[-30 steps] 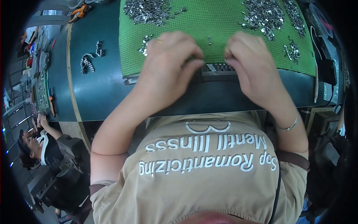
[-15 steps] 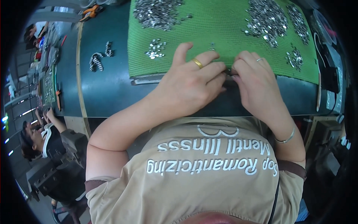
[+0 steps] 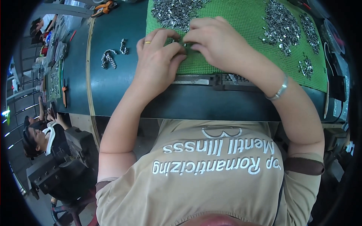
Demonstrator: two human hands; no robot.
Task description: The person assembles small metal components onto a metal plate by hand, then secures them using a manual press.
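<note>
Left hand (image 3: pixel 160 52) and right hand (image 3: pixel 213 41) close together over the left part of the green mat (image 3: pixel 247 17), fingers curled; can't tell if either is clamped on anything. Small metal bits (image 3: pixel 185 45) show at the fingertips, just below the large left pile (image 3: pixel 175 15). Left hand and wrist cover the mat's near left corner; right forearm crosses its near edge.

Room: narrow strip of dark counter (image 3: pixel 181 103) runs between its near edge and the dark metal bar (image 3: pixel 218 81) along the mat's near edge. Wider stretch left of the mat, up to the wooden strip (image 3: pixel 89 67); two chain pieces (image 3: pixel 108 59) lie there. Green surface shows between right hand and right pile (image 3: pixel 282 26). Narrow pile (image 3: pixel 310 32) and small pile (image 3: pixel 306 67) sit by the mat's right edge.

Writing: white lettering on the tan shirt (image 3: pixel 222 192), two lines, upside down, rounded outline above. No label readable on the counter.

Hidden/unclear: mat's far edge and left pile's top cut off; bar's right part behind forearm; bits mostly hidden by fingers, shape unclear. Left-side clutter small, blurred.
</note>
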